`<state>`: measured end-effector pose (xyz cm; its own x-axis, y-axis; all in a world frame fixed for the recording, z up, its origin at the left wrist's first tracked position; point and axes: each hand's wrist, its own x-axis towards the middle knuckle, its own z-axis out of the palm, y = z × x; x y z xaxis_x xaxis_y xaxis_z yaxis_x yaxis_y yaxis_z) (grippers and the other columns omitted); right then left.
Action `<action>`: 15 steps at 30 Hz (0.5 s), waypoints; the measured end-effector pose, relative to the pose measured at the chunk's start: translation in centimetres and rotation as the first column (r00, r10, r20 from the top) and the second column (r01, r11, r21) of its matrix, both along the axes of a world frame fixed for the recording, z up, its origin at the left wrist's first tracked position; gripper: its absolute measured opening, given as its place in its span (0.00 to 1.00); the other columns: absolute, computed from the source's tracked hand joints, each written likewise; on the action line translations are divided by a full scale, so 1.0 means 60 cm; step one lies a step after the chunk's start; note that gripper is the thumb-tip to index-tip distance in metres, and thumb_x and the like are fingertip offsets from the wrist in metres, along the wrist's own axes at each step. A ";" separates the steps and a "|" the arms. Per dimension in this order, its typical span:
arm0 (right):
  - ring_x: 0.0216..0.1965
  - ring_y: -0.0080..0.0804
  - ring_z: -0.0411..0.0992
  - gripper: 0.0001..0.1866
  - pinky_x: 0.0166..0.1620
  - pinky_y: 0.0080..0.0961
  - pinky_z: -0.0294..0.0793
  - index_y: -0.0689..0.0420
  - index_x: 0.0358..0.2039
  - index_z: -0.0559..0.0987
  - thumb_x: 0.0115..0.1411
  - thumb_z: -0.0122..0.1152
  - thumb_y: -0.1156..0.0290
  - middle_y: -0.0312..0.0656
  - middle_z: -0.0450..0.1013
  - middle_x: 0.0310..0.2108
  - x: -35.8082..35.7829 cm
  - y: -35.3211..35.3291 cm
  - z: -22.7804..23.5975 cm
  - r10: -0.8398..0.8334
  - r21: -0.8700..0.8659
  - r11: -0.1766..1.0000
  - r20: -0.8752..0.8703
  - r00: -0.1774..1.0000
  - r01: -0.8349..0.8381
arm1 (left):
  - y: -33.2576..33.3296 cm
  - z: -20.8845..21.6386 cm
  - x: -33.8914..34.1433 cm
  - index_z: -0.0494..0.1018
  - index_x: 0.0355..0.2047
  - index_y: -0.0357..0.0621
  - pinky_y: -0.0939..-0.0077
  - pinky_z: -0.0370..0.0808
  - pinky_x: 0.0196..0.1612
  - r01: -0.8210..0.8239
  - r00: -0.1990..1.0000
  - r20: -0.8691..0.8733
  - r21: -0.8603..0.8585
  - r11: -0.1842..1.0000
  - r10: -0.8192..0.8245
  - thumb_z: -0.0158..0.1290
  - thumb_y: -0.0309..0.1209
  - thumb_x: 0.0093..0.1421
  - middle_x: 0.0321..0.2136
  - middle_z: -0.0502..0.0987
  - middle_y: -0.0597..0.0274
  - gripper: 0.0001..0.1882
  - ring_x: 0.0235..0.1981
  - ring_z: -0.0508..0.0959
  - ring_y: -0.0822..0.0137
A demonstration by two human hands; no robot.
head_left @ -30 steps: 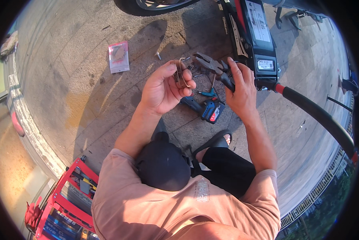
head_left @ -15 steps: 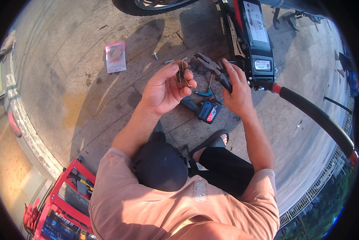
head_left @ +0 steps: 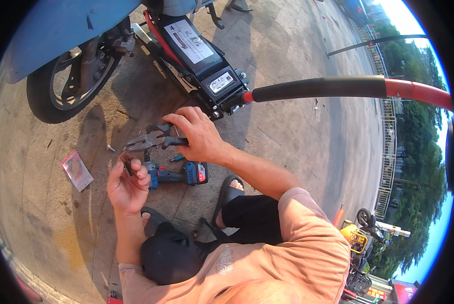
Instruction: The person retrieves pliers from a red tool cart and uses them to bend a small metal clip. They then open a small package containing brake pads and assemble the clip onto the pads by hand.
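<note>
Between the thumb and fingers of my left hand (head_left: 127,187) is a small, thin, dark metal piece (head_left: 127,165); its exact kind is hard to make out. My right hand (head_left: 200,136) grips a pair of pliers (head_left: 135,144) by the dark handles, which are spread apart. The pliers' jaws point left, just above the left fingers, and seem apart from the metal piece. Beneath the hands, a blue cordless power tool (head_left: 169,176) lies on the paving, its battery toward the right. A teal-handled tool (head_left: 178,158) is partly hidden beside it.
A black floor jack (head_left: 190,45) stands beyond my right hand, its long padded handle (head_left: 318,88) reaching right. At the upper left is a scooter wheel (head_left: 54,101) under blue bodywork (head_left: 75,35). A clear-and-pink plastic packet (head_left: 77,171) and a bolt (head_left: 110,148) lie on the ground.
The view has swung right, bringing the wheel, jack and fence further into sight. The pliers still stay in my right hand and the metal piece in my left.
</note>
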<state>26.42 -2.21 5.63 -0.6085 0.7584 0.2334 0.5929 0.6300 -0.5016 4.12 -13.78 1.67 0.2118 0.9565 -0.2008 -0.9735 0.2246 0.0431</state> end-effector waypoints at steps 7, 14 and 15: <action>0.50 0.51 0.64 0.41 0.53 0.40 0.67 0.55 0.56 0.70 0.35 0.64 0.82 0.48 0.65 0.49 -0.002 0.004 0.004 0.008 0.021 1.000 -0.033 0.999 -0.008 | 0.004 0.006 0.004 0.71 0.51 0.42 0.72 0.74 0.34 -0.037 0.999 -0.029 -0.007 0.999 0.037 0.48 0.35 0.68 0.37 0.78 0.56 0.15 0.35 0.76 0.61; 0.52 0.53 0.63 0.43 0.55 0.43 0.67 0.53 0.60 0.68 0.37 0.63 0.83 0.48 0.65 0.51 -0.005 0.001 0.003 0.023 0.030 0.999 -0.021 1.000 -0.022 | 0.007 0.016 0.007 0.71 0.51 0.41 0.71 0.74 0.36 -0.047 0.999 -0.026 0.015 0.999 0.048 0.48 0.35 0.67 0.37 0.77 0.55 0.15 0.35 0.76 0.61; 0.52 0.52 0.64 0.41 0.53 0.42 0.67 0.51 0.60 0.69 0.41 0.63 0.82 0.48 0.65 0.51 -0.004 0.002 0.004 0.014 0.051 0.999 0.015 1.000 -0.015 | 0.006 0.016 0.007 0.71 0.50 0.40 0.70 0.74 0.36 -0.048 0.998 -0.035 0.012 0.999 0.049 0.48 0.34 0.67 0.37 0.77 0.55 0.15 0.35 0.76 0.61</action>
